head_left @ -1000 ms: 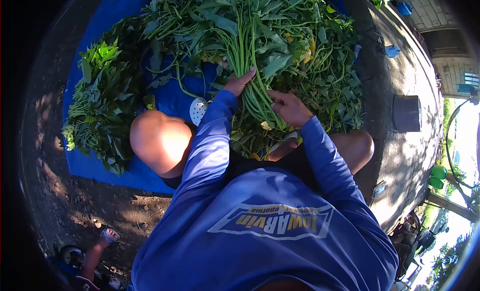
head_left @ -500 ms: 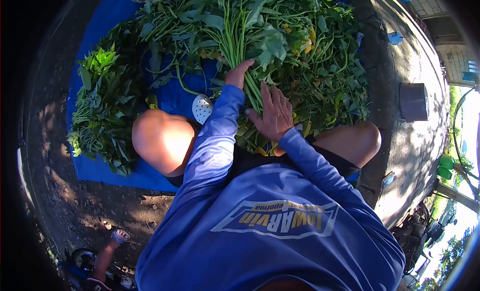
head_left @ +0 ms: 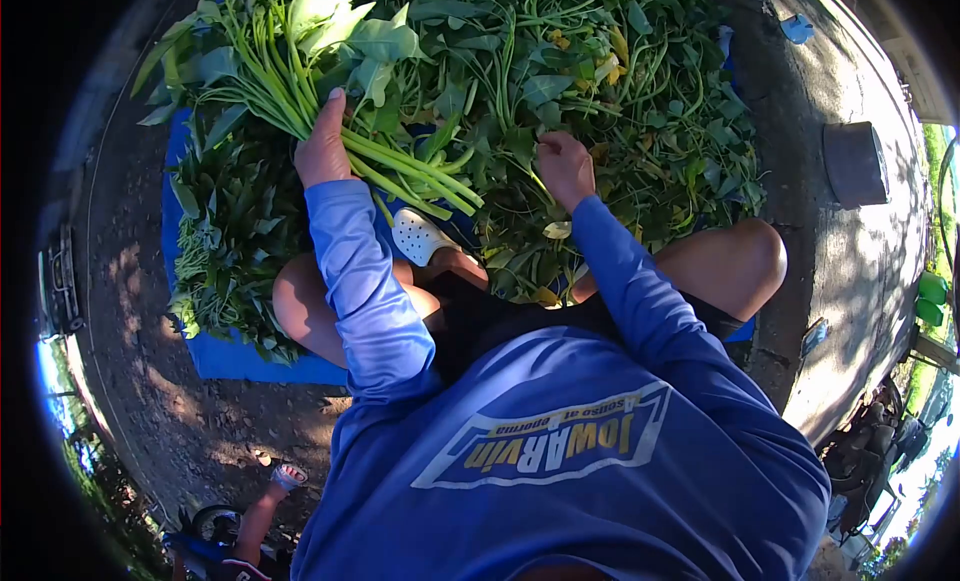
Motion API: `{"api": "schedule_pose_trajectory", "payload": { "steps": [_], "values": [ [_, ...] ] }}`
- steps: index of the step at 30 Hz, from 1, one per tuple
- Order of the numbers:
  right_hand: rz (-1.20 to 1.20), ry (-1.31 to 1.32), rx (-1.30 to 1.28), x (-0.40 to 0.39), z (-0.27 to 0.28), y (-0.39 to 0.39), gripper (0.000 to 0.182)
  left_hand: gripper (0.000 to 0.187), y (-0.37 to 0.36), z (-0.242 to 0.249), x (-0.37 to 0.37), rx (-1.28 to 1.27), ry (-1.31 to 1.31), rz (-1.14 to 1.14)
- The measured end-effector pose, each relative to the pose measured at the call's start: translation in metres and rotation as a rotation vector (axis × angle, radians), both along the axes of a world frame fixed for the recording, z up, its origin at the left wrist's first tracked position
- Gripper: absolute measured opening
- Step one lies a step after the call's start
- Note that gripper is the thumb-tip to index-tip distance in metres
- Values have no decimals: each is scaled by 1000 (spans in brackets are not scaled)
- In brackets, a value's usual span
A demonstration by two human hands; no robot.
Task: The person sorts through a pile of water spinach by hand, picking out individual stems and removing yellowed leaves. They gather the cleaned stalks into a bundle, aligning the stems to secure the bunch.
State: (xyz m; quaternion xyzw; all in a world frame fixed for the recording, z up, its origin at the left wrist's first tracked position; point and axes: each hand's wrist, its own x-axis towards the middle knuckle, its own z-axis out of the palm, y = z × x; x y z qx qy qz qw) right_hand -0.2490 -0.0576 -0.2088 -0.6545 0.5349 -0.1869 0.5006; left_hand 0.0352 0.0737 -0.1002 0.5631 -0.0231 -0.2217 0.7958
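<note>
My left hand (head_left: 322, 151) is wrapped round a bunch of water spinach (head_left: 270, 76), held out over the left side of the blue tarp. Its leaves fan toward the far left, and the bare stem ends (head_left: 425, 181) point right, above my white clog (head_left: 417, 235). On the right, my right hand (head_left: 566, 171) is closed at the near side of a big pile of loose water spinach (head_left: 640, 121). Its fingertips are among the leaves, so what they grip is hidden. A pale green stem (head_left: 538, 181) lies beside that hand.
Darker bundled greens (head_left: 225, 251) lie on the left of the blue tarp (head_left: 255, 361). A concrete ledge (head_left: 800, 91) with a dark cylindrical container (head_left: 855, 164) runs along the right. Another person's arm (head_left: 258, 516) shows at lower left, near a motorcycle.
My left hand has carried the bunch from the middle to the left, turning its stem ends rightward. My right hand has left the stems, moved up to the pile and closed.
</note>
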Motion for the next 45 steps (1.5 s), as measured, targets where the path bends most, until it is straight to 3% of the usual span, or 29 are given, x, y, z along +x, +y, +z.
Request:
{"api": "schedule_pose_trajectory", "payload": {
  "steps": [2,5,7,11,14,15,18,23,26,27,31,35,39,43,45],
  "values": [
    [132,202,-16,-8,-32,-15,42,36,5,18,9,-81,-23,-58],
    [5,375,-104,3,-57,-7,43,37,9,23,-2,-118,33,-86],
    [77,424,-167,7,-66,-8,44,32,14,-9,2,-69,-11,-123],
    [272,472,-113,2,-36,-23,47,35,15,-43,-8,-39,-36,-153],
    [354,447,-314,-18,-16,-33,43,42,14,-54,-6,-14,-11,-157],
    [358,358,-497,-27,-9,-32,46,44,14,-53,-8,-9,48,-159],
    [161,-27,-207,-30,28,-32,48,45,4,-43,-17,-16,83,-163],
    [98,-295,140,-45,114,-66,45,44,-8,-43,-26,-34,137,-239],
    [57,-471,104,-60,151,-69,48,45,-16,-56,-34,-66,179,-307],
    [82,-509,93,-68,156,-76,46,50,-16,-62,-36,30,123,-346],
    [60,-468,-153,-64,210,-46,43,54,-25,-62,-62,43,43,-339],
    [190,-356,-537,-53,221,-34,40,57,-39,-64,-87,107,-81,-296],
    [328,-101,-790,-18,212,-15,40,65,-56,-91,-102,124,26,-341],
    [549,86,-652,3,113,12,37,73,-56,-99,-122,198,233,-408],
    [569,116,-669,5,92,18,36,72,-56,-105,-125,191,302,-398]
  ]
}}
